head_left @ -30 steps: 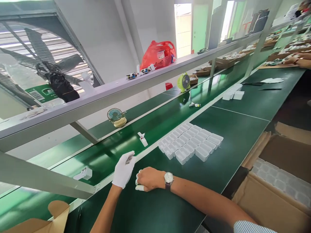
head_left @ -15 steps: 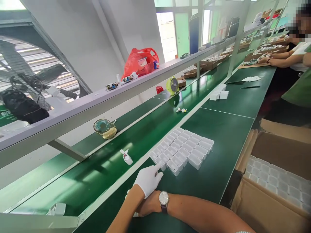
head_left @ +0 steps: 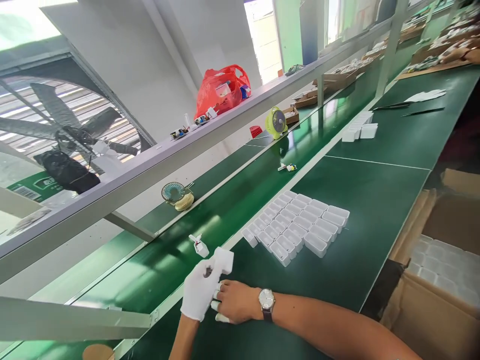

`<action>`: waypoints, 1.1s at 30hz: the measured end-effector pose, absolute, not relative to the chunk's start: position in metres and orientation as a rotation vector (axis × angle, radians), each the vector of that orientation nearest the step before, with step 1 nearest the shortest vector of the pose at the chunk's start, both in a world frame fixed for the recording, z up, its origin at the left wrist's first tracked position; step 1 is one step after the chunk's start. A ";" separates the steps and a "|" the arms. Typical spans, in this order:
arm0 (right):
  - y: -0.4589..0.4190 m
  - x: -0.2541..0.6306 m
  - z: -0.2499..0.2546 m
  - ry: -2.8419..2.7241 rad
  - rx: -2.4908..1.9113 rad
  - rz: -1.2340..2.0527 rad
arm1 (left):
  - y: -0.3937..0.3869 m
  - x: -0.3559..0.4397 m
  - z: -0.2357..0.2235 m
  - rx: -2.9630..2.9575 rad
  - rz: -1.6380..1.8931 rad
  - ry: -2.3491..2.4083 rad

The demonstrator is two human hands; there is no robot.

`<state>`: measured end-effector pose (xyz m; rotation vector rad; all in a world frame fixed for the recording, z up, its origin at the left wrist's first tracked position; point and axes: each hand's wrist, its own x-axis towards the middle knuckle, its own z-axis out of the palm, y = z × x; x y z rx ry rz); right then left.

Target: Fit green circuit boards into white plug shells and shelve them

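White box (head_left: 224, 260) sits in left hand (head_left: 201, 289) — grip closed on it. Right hand (head_left: 237, 301) close by — can't tell its grip.

You've no legible txt here. Green pack (head_left: 41, 187), far L of your view, has a barcode (head_left: 26, 192) plus white logo-type marking, too blurred to read. Your watch (head_left: 266, 299) has dial marks, but any nos. are too small.
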<state>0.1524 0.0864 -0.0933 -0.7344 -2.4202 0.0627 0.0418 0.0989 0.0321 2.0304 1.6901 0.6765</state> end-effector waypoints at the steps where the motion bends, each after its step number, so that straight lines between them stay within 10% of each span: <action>1: 0.086 0.155 -0.095 -2.451 -0.698 0.031 | 0.097 0.022 0.032 1.937 0.753 1.758; 33: 0.072 0.161 -0.089 -2.505 -0.636 0.208 | 0.016 -0.068 -0.074 1.741 0.819 1.630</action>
